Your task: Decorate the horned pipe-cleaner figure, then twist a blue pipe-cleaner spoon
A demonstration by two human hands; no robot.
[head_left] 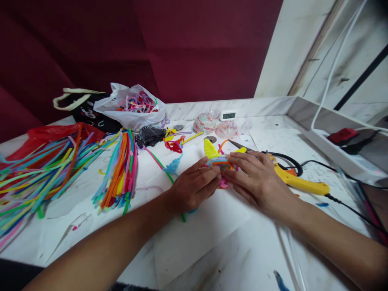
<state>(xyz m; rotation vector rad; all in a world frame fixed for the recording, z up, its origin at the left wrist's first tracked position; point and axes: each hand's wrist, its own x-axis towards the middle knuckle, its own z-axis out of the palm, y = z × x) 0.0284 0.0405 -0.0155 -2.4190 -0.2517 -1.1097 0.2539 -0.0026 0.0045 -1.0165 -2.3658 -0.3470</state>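
Observation:
My left hand and my right hand meet at the middle of the white table. Both pinch a small many-coloured pipe-cleaner figure with yellow, orange and pink parts. My fingers are curled round its sides and hide its lower half. A yellow glue gun lies just right of my right hand, partly under it. A green pipe cleaner runs under my left hand.
Bundles of coloured pipe cleaners spread over the left side. A white plastic bag, a black bag, two clear domes, a small digital display and scissors lie behind. A white power strip sits on the right.

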